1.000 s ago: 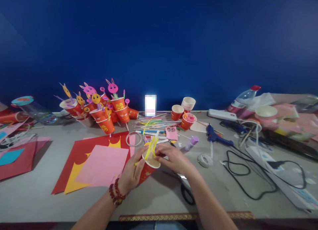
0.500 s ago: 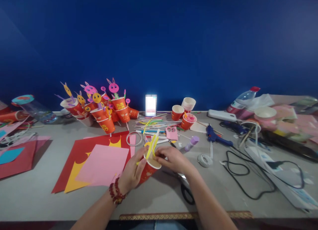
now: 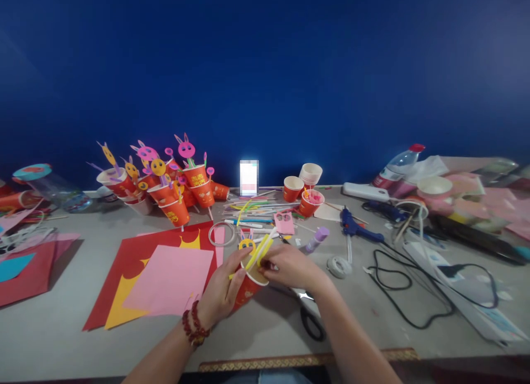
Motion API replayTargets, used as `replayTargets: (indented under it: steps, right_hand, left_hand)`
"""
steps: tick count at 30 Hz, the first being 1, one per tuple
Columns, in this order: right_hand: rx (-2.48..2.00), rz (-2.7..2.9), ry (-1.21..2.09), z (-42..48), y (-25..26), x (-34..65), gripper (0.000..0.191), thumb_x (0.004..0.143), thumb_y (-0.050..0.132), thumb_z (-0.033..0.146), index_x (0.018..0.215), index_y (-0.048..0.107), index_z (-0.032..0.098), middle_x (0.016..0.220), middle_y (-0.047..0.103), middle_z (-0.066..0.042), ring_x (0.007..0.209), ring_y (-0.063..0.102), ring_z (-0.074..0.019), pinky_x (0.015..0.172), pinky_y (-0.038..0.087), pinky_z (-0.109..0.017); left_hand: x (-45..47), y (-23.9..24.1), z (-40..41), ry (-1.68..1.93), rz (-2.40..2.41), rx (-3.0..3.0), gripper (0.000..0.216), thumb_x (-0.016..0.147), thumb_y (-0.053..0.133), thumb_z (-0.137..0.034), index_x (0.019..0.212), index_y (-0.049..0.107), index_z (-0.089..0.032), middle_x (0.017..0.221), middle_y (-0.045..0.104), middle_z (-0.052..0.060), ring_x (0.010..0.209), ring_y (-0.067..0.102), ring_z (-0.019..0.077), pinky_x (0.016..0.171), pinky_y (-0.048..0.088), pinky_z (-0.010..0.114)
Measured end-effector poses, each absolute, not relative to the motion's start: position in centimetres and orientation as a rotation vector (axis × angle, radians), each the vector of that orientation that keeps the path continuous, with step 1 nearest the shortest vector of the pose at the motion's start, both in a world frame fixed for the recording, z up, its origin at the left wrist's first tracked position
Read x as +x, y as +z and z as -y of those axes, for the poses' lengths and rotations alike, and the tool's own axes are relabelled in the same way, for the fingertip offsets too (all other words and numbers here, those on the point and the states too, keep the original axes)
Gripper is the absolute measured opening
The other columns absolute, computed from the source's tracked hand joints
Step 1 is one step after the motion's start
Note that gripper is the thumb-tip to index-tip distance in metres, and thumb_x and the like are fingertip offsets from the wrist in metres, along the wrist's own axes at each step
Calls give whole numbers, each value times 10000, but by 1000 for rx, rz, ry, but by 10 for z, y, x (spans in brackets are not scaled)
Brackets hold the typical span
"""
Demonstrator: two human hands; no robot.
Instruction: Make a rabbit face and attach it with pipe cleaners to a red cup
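Note:
My left hand [image 3: 223,293] is wrapped round a red paper cup [image 3: 249,284] tilted over the grey table [image 3: 62,329]. My right hand [image 3: 290,265] is closed at the cup's rim, pinching yellow straws [image 3: 260,250] that stick up out of the cup. A small yellow bunny-face cutout [image 3: 247,242] shows just behind the straws. A red bead bracelet [image 3: 194,324] sits on my left wrist.
Pink, yellow and red paper sheets [image 3: 165,276] lie to the left. Finished bunny cups [image 3: 174,190] stand at the back left. Loose straws [image 3: 252,210], a tape ring [image 3: 222,233], a blue glue gun [image 3: 354,227], scissors [image 3: 308,317], black cables [image 3: 397,295] and a power strip [image 3: 439,265] lie around.
The yellow straws have tilted a little to the right in the cup. The view shifted slightly; both hands stay at the cup.

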State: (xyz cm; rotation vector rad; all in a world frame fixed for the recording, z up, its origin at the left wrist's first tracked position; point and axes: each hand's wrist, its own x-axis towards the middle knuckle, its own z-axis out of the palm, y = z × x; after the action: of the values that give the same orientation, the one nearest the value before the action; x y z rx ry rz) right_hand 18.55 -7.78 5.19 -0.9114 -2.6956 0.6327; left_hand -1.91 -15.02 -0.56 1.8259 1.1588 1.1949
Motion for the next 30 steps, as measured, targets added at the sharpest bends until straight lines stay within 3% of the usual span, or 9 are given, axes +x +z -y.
replayTargets:
  steps: [7,12,18,30]
  right_hand:
    - [-943,2682,575,79,53,177,158,775,614,112,828,745,183,906,767,-71,817,661,-222,706,415,-270]
    - [-942,2486,873,77,65,180,72,834,639,180,816,708,187,748,704,5,669,595,-149,616,384,-226]
    - [-913,2511,1116,66,75,186,66,817,656,190,753,673,187,691,639,46,638,563,-123,574,375,-198]
    - [-1051,2491,985,71,69,172,76,654,640,106,652,632,182,618,600,54,608,551,-122,556,356,-200]
  left_hand:
    - [-21,-6,149,1191,-1175,1785,419,1021,378,-357,1409,489,-249,1420,562,92,1327,495,278,1124,383,488]
    - [-22,-9,146,1292,-1179,1682,421,1029,342,-392,1362,527,-213,1399,574,104,1311,511,274,1128,384,482]
    - [-23,-12,144,1285,-1175,1631,457,1016,348,-451,1331,559,-197,1367,602,118,1291,533,304,1116,405,519]
    - [-26,-2,143,1206,-1152,1841,414,1024,355,-387,1390,499,-256,1400,573,93,1307,509,289,1104,392,506]
